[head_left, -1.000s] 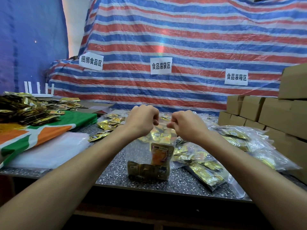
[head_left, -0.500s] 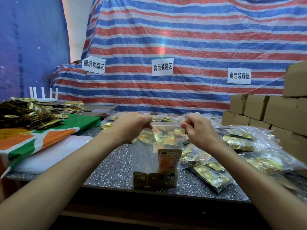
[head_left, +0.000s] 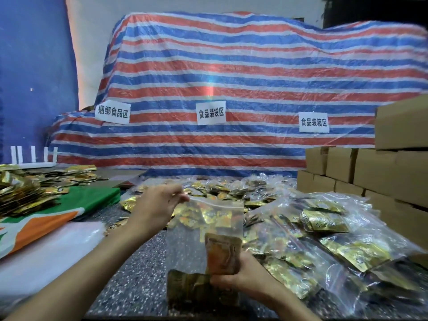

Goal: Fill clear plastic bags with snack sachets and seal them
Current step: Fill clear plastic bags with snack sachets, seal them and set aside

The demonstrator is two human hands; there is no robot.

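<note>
Since 0.5 s ago our R hand (head_left: pixel 243 278) has left the zip strip and now grips the bag (head_left: pixel 185 239) at its base. L hand (head_left: pixel 157 205) still pinches the top corner. Judgement: seal prob. done, bag ready to set aside. Bag is upright betw. both hands, just left of the filled-bag pile (head_left: pixel 328 239).

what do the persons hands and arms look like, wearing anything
The left hand and right hand are bare: no gloves, and no rings or watch that can be seen. The forearms are bare too, with no sleeve showing down to the frame's edge.
</note>
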